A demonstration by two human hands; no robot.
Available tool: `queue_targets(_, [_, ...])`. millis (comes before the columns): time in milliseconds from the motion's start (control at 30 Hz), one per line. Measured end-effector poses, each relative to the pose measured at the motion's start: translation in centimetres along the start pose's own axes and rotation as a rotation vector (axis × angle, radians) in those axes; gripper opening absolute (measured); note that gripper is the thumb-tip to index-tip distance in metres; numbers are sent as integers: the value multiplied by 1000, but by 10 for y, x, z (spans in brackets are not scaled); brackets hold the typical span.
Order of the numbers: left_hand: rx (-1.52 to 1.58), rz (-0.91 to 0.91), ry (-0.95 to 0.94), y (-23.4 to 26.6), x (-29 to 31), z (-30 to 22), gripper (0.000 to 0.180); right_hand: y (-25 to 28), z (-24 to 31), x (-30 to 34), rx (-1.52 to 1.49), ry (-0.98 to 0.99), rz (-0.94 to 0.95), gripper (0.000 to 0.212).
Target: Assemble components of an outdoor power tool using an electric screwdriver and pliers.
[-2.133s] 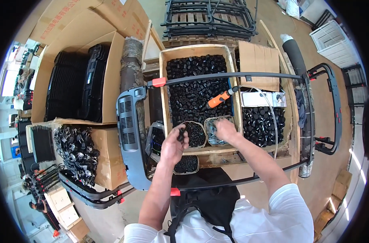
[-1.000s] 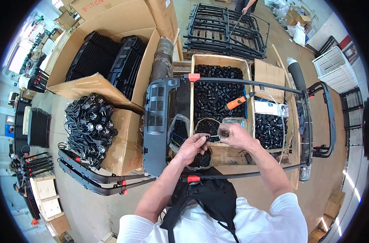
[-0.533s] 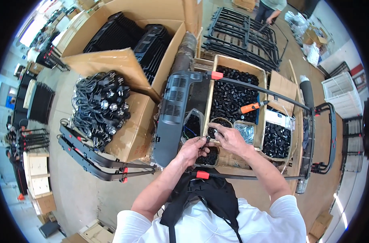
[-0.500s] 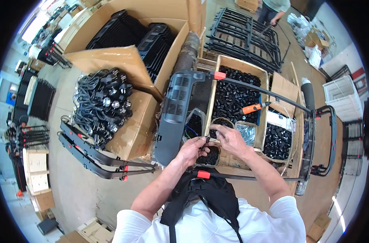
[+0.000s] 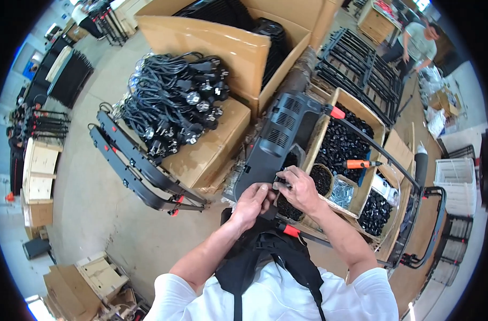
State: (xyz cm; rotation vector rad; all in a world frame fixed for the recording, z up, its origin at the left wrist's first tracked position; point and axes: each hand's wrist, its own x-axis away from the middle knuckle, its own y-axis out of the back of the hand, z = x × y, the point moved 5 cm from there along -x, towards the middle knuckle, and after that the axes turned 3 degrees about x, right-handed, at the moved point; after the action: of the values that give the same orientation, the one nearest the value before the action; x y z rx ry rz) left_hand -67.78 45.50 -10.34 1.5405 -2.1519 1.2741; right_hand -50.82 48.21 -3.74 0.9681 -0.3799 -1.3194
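Observation:
My left hand [image 5: 253, 204] is closed by the lower end of a dark grey plastic cover with vent slots [image 5: 279, 128]. Its curled fingers grip a small black part, mostly hidden now. Close beside it, my right hand [image 5: 299, 190] has its thumb and fingertips pinched together, nearly meeting the left fingers; whatever is in that pinch is too small to make out. Just right of the right hand are a round tub of small black pieces [image 5: 321, 179] and a clear container of silvery screws [image 5: 342, 191]. Another container of tiny black pieces [image 5: 288, 207] lies partly beneath my hands.
An orange-handled power screwdriver [image 5: 360, 164] rests over a wooden box [image 5: 308, 159] of black parts. A black tube frame with red corners [image 5: 379, 148] spans the bench. Bundled black power cords [image 5: 171, 107] top a carton [image 5: 228, 144] at left. A person [image 5: 418, 45] is at far right.
My view has turned left, so the bench and boxes appear farther right. My right hand has moved from over the round tub to my left fingers.

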Motion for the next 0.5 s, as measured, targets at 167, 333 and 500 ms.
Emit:
queue_targets(167, [85, -37, -25, 52, 40, -13, 24, -47, 19, -33, -30, 3, -48, 26])
queue_targets(333, [94, 43, -110, 78, 47, -28, 29, -79, 27, -57, 4, 3, -15, 26])
queue_targets(500, [190, 61, -100, 94, 35, -37, 40, -82, 37, -67, 116, 4, 106, 23])
